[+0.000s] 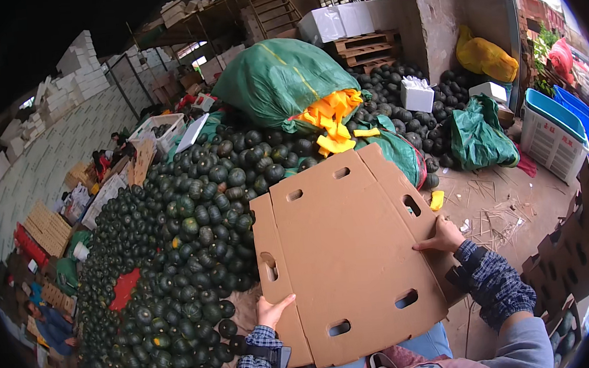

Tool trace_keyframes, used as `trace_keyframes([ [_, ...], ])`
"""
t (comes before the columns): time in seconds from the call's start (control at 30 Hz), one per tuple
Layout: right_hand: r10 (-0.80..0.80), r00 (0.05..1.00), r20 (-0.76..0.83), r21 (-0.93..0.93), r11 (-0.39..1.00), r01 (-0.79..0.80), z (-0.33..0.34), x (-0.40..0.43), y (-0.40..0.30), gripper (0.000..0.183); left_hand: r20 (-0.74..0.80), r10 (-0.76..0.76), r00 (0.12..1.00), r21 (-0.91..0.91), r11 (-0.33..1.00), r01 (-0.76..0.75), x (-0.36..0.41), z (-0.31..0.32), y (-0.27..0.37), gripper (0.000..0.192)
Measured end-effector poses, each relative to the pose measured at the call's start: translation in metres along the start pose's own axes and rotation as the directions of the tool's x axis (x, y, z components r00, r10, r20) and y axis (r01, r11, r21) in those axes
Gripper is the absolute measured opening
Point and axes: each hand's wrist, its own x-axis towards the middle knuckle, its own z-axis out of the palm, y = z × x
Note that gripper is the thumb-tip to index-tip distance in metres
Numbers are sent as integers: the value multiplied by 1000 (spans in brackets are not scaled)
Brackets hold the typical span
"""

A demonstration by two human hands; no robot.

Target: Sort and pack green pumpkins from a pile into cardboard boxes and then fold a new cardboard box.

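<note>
A flat brown cardboard box blank (351, 247) with oval hand holes and crease lines spans the space before my body. My left hand (272, 311) grips its near left edge, thumb lying on the top face. On the right edge, my right hand (443, 237) holds the board the same way, with its fingers hidden underneath. Beyond the far edge, yellow foam pieces (335, 121) spill from the mouth of a large green woven sack (286, 81). A smaller green sack (395, 152) lies just behind the board.
Dark green pumpkins (198, 274) lie heaped to the left. Stacked cardboard boxes (569, 250) stand at the right. Plastic crates (555, 135) and a crumpled green sack (482, 133) sit on the floor at far right. A person (54, 327) is at the far left.
</note>
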Motion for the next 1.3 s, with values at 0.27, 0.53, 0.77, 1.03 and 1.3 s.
trace_keyframes([
  [0.27, 65, 998, 22, -199, 978, -59, -8, -5, -15, 110, 104, 452, 886, 864, 400, -305, 62, -25, 45, 104],
  [0.53, -230, 887, -400, -477, 879, 13, 25, -34, -44, 105, -263, 177, 948, -95, 973, -208, 122, -39, 60, 14],
  [0.77, -332, 927, -173, -532, 824, 195, 32, -29, -76, 56, 270, 611, 744, 694, 412, -591, 112, -11, 67, 74],
  [1.03, -526, 836, -155, -461, 787, 409, 70, -41, -21, 64, 77, 647, 759, 531, 618, -580, 91, -22, 100, 15],
  [1.3, -748, 536, -391, 305, 444, 842, -12, -107, -181, 56, 238, 593, 769, -69, 801, -595, -79, 135, 125, 14],
])
